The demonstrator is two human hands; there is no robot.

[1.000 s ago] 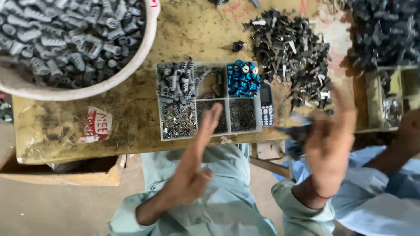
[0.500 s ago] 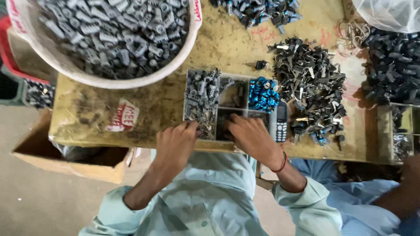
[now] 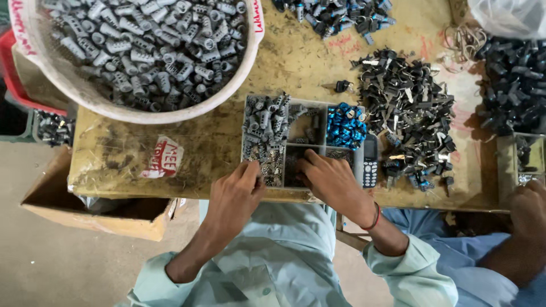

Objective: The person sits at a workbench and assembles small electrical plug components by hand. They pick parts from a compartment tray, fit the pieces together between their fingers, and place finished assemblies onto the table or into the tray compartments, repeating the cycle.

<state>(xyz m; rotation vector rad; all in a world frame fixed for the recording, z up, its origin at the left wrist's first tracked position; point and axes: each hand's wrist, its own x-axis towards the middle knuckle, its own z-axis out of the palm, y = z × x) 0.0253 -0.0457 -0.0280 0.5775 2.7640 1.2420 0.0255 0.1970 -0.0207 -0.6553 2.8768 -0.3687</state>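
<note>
Counts on the bench — what can be told

One white basin [image 3: 142, 111], one compartment tray [image 3: 320, 149], one keypad phone [image 3: 370, 161], one cardboard box [image 3: 96, 210], two hands at the tray — left hand [image 3: 234, 196], right hand [image 3: 330, 179]; loose parts too many to count.

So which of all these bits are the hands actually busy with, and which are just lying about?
In hand:
- left hand and right hand, both reaching into the divided tray
- small dark parts in its near compartments

Lying about:
- big white tub of grey pieces
- blue caps
- phone
- dark pile of keys
- cardboard box
</note>
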